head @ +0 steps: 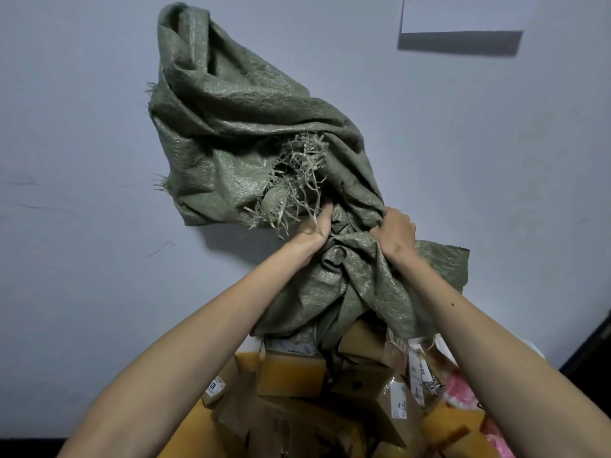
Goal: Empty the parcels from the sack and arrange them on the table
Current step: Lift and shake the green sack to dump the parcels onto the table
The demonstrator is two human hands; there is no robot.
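A green woven sack (238, 127) with frayed edges is lifted high in front of the wall, crumpled and hanging limp. My left hand (315, 226) grips a bunch of its fabric near the frayed strands. My right hand (396, 231) is clenched on another bunch just to the right. Below the sack's lower folds lies a heap of several brown cardboard parcels (291, 375), some bearing white labels (398, 399), on a yellow table (191, 424). The sack's lower edge drapes onto the topmost parcels.
A pale wall fills the background, with a white sheet (463, 13) fixed at the upper right. Pink packaging (463, 388) lies at the right of the heap. A dark object (591, 355) stands at the far right edge.
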